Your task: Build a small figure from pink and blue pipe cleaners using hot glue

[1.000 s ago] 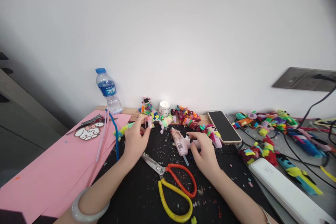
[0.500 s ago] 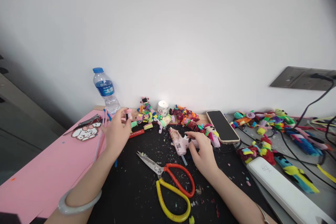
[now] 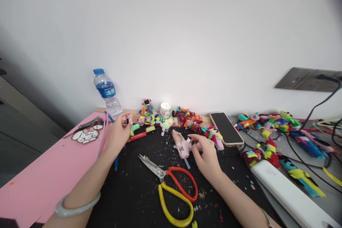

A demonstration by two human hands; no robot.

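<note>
At the left of the black work surface (image 3: 133, 192), my left hand (image 3: 120, 135) closes its fingers round a small pink piece (image 3: 128, 117), partly hidden by them. Beside these fingers lie a pale green fuzzy piece (image 3: 135, 127) and a red stick with white print (image 3: 138, 136). My right hand (image 3: 207, 155) curls round the handle of a pale pink hot glue gun (image 3: 183, 148), which lies on its side with a clear glue stick (image 3: 187, 164) poking out. Between my forearms, scissors (image 3: 160, 173) with one red and one yellow handle lie with blades slightly apart.
A water bottle (image 3: 107, 91) leans by the wall behind pink sheets (image 3: 53, 164). Pipe-cleaner dolls (image 3: 168, 123) and a white roll (image 3: 165, 109) line the back. A phone (image 3: 227, 128), cables, more fuzzy figures (image 3: 301, 176) and a white power strip (image 3: 285, 192) lie right.
My left hand has moved slightly left and down with the pink piece, uncovering more of the pale green piece and the red stick. My right hand stays on the glue gun.
</note>
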